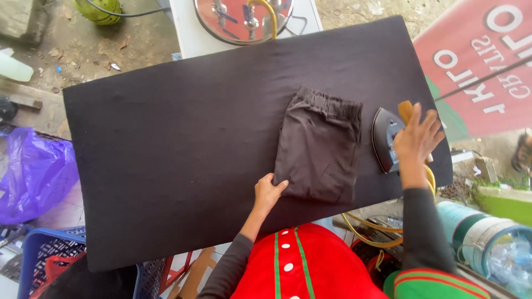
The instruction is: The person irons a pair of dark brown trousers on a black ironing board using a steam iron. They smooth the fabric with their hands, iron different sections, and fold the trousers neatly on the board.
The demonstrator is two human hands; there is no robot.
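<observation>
Grip, R hand (417,139): rested on iron (386,138) w/ fingers spread over its wooden handle; palm on it, not closed round it.
Grip, L hand (267,192): fingers flat and apart, pinning near-left corner of folded garment (318,148); nothing clamped.
Iron: stood on its heel at R end of board, dark soleplate facing L toward garment; nose direction unclear. Yellow hose (382,239) looped below board edge near it.
Garment: dark trousers/shorts, folded, lay R of board centre, just beside iron, apart from it. Long axis ran near-to-far; elastic waistband pointed to far edge, folded end toward the person.
Board (166,138): black padded top, garment flat on it.
Risk 1: loose, open hold on handle – iron could tip or slide off R edge.
Risk 2: soleplate close to cloth and L fingers – likely scorch/burn if swung carelessly.
Risk 3: hose could snag, drag iron.
</observation>
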